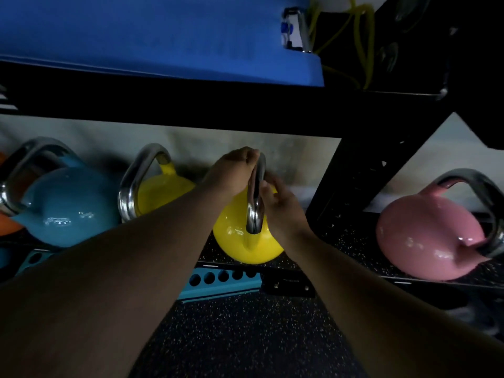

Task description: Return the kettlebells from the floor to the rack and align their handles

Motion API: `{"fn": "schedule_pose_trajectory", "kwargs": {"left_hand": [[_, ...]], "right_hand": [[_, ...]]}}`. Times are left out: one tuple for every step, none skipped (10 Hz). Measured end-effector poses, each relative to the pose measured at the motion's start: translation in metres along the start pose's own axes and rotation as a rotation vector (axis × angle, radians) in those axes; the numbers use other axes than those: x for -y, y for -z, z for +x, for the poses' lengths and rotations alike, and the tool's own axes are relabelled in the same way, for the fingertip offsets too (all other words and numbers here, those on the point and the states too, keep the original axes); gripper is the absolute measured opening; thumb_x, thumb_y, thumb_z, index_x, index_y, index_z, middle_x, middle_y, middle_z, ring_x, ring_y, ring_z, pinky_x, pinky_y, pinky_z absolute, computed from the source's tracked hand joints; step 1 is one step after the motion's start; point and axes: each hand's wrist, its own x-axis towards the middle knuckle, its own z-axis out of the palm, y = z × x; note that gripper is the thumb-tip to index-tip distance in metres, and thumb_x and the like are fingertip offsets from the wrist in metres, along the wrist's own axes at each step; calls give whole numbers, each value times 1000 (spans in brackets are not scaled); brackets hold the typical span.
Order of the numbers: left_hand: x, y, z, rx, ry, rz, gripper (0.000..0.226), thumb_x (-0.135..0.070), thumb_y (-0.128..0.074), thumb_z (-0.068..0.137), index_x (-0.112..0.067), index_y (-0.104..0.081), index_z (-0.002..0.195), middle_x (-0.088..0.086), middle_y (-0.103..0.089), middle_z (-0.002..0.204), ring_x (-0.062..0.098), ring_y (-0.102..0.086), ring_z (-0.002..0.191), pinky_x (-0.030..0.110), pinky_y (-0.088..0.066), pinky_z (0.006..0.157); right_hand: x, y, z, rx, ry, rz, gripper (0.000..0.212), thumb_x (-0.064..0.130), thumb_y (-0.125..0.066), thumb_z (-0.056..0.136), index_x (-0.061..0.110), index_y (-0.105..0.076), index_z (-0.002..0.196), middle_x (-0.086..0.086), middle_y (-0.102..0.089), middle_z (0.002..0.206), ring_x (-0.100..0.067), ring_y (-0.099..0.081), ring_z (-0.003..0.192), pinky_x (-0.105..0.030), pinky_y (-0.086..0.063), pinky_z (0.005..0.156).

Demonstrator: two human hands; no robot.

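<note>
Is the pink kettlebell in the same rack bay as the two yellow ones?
No. The pink kettlebell sits right of the black upright, while both yellow kettlebells sit left of it.

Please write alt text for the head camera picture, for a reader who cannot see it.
Both hands, left hand and right hand, grip the steel handle of a yellow kettlebell on a low rack shelf. Another yellow kettlebell and a blue kettlebell stand left; a pink kettlebell right.

near kettlebell: yellow, chrome handle
far-left kettlebell: light blue
second kettlebell: yellow
right kettlebell: pink
mat: blue
floor: black, pale speckles
rack: black
</note>
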Motion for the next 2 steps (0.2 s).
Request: {"fn": "schedule_pose_trajectory", "kwargs": {"left_hand": [[-7,6,-22,-75,-191,255,38,-26,-41,103,-4,-55,131,23,-60,128,40,-55,117,45,-42,98],[-12,8,-39,-122,-283,350,32,-25,-47,101,-3,-60,121,24,-64,117,43,-58,108,48,-47,87]], "right_hand": [[14,32,2,-55,172,-347,28,30,-50,99,20,-62,122,-6,-67,111,-22,-60,104,-29,-49,79],[18,53,-6,-82,316,-514,19,25,-55,95,16,-64,109,-8,-63,111,-25,-56,105,-33,-47,86]]}}
